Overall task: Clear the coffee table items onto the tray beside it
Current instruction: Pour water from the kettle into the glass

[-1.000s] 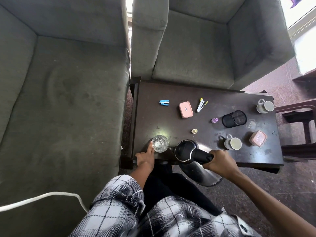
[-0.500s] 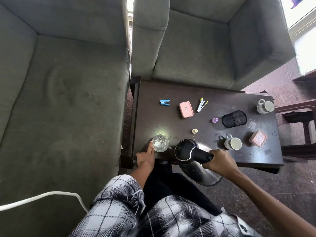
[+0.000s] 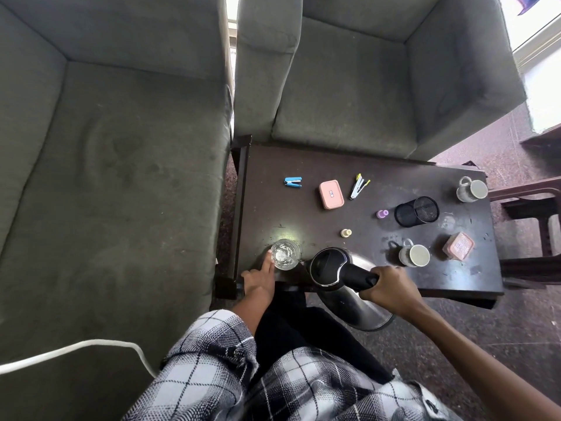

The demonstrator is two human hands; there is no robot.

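**Gripping the kettle (image 3: 329, 264) at the table (image 3: 303, 220) edge**

Right hand (image 3: 391, 287) was clamped round its black handle (image 3: 355, 278); the steel body looked heavy and slick. Left hand (image 3: 258, 281) had one straight finger (image 3: 268, 261) touching the fragile glass (image 3: 284, 254) alongside

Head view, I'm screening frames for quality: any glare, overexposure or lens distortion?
In the head view, a bright glare patch sits on the coffee table just beyond the glass; the window at top right is blown out white; the wide lens bends the sofa edges.
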